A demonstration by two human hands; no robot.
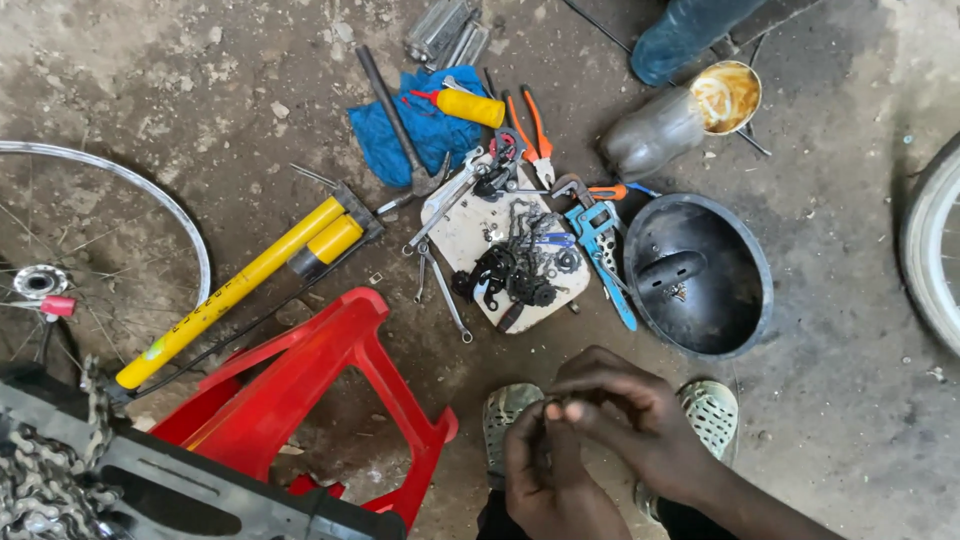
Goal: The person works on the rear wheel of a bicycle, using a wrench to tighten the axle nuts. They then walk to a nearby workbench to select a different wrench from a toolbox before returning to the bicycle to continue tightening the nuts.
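- A small dark part (548, 432), too small and too hidden to identify, sits low in the frame just right of centre, pinched where both hands meet.
- The left hand (545, 475) comes up from the bottom edge, fingers curled narrow around that part.
- The right hand (625, 410) reaches in from the lower right, fingertips bent down and closed on the same part, touching the left hand.
- Under the hands, two pale green perforated shoes (712, 412) stand on the concrete floor (850, 330).
- Just above the hands lies a whitish board (470, 232) carrying black greasy sprockets and chain (515, 270); slim spanners (440, 290) lie at its left edge.
- A blue adjustable wrench (603, 250) rests at the board's right side, beside a round black basin (700, 275).
- Orange-handled pliers (530, 130) lie above the board, next to a blue cloth (420, 135) with a yellow oil bottle (470, 105) and a hammer (395, 120) on it.
- A yellow hand pump (235, 290) slants across the left centre.
- A red plastic stool (320, 400) lies tipped at lower left, with a bicycle wheel (110, 240) at the left edge.
- At upper right a cut plastic bottle (680, 120) lies on its side near a blue boot (685, 35).
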